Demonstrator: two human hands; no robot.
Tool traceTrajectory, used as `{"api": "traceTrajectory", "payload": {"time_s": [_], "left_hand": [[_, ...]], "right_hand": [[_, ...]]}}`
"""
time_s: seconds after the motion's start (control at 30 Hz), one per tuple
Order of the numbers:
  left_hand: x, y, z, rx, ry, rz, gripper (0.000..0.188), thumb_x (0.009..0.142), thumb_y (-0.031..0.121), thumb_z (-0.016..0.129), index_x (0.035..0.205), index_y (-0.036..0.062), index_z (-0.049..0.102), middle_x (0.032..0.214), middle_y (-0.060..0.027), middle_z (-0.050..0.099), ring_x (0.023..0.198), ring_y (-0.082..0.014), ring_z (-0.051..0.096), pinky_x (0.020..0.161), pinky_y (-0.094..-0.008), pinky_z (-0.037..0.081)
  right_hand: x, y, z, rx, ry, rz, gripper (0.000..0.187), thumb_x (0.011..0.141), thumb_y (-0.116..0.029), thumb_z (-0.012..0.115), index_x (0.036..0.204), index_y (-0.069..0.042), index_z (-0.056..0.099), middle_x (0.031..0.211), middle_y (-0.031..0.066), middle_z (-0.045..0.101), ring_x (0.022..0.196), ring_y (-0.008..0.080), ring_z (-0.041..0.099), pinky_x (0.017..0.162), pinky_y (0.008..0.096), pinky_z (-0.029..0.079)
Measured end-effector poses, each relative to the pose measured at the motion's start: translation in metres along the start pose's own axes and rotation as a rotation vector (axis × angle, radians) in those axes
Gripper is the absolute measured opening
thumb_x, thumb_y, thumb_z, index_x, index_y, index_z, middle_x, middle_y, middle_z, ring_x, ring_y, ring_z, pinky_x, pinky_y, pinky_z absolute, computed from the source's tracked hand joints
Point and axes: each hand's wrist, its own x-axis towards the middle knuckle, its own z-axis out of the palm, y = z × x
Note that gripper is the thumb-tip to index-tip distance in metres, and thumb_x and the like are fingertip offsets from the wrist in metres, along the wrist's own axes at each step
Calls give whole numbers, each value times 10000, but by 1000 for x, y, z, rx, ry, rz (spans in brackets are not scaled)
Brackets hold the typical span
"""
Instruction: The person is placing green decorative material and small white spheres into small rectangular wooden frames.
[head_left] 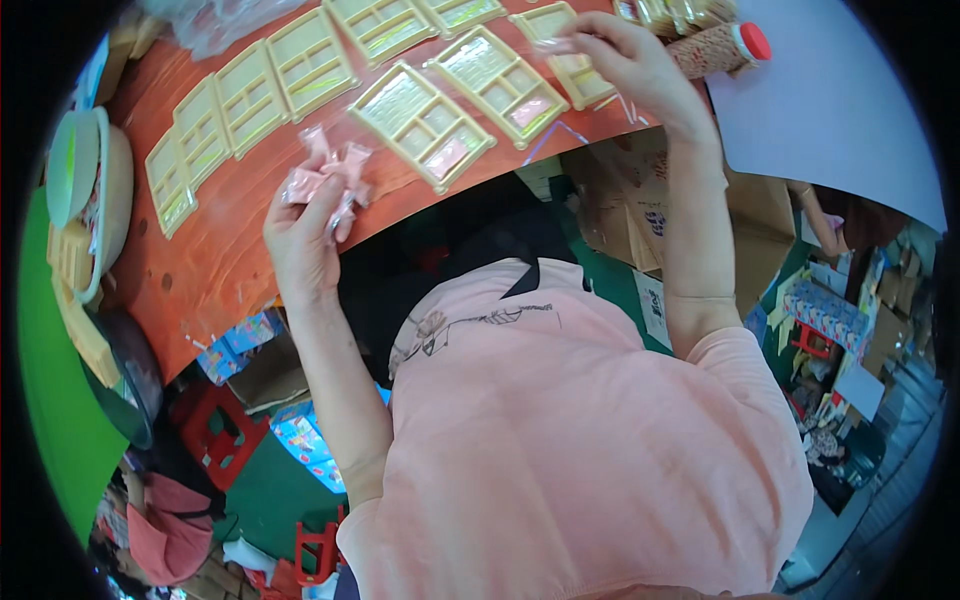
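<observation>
My left hand (303, 240) is closed around a bunch of small pink packets in clear wrap (335, 178), above the table's front edge. My right hand (632, 68) reaches over a cream compartment tray (578, 80), its fingertips pinched together. Something small and shiny seems to be at those fingertips, but its kind does not show. Between my hands lie two more cream trays, one nearer the left (398, 98) and one nearer the right (487, 68). Each has a pink packet in one of its compartments. More cream trays (250, 95), several with yellow-green pieces, line the table behind my left hand.
The trays rest on a red-brown wooden table (180, 290). A clear jar with a red lid (718, 48) lies at the far right, near a pale board (830, 100). Bowls (118, 200) stand at the left edge. A cardboard box (750, 235) is below the table; another person (175, 525) is lower left.
</observation>
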Motion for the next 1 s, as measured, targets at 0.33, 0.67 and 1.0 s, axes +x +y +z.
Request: {"api": "traceTrajectory", "payload": {"time_s": [0.33, 0.67, 1.0], "left_hand": [[9, -2, 3, 24, 52, -10, 320, 907, 13, 734, 1212, -34, 651, 980, -105, 697, 654, -97, 622, 440, -191, 411], [0, 9, 27, 0, -30, 3, 301, 907, -7, 714, 1199, -37, 647, 928, -108, 708, 671, -114, 645, 463, -200, 417], [0, 10, 27, 41, 51, 76, 306, 893, -10, 737, 1186, -25, 652, 914, -66, 695, 649, -87, 618, 459, -202, 421]], "right_hand": [[-36, 40, -18, -160, 25, 299, 285, 967, -220, 656, 1159, -10, 673, 871, 17, 636, 820, 73, 575, 705, 276, 481], [-13, -68, 90, 230, -3, -67, 227, 921, -167, 739, 1085, -15, 698, 877, 7, 631, 702, 58, 551, 630, 213, 439], [12, -97, 160, -30, 175, -436, 222, 898, -169, 727, 1049, -14, 677, 912, 123, 615, 775, 293, 642, 674, 338, 527]]}}
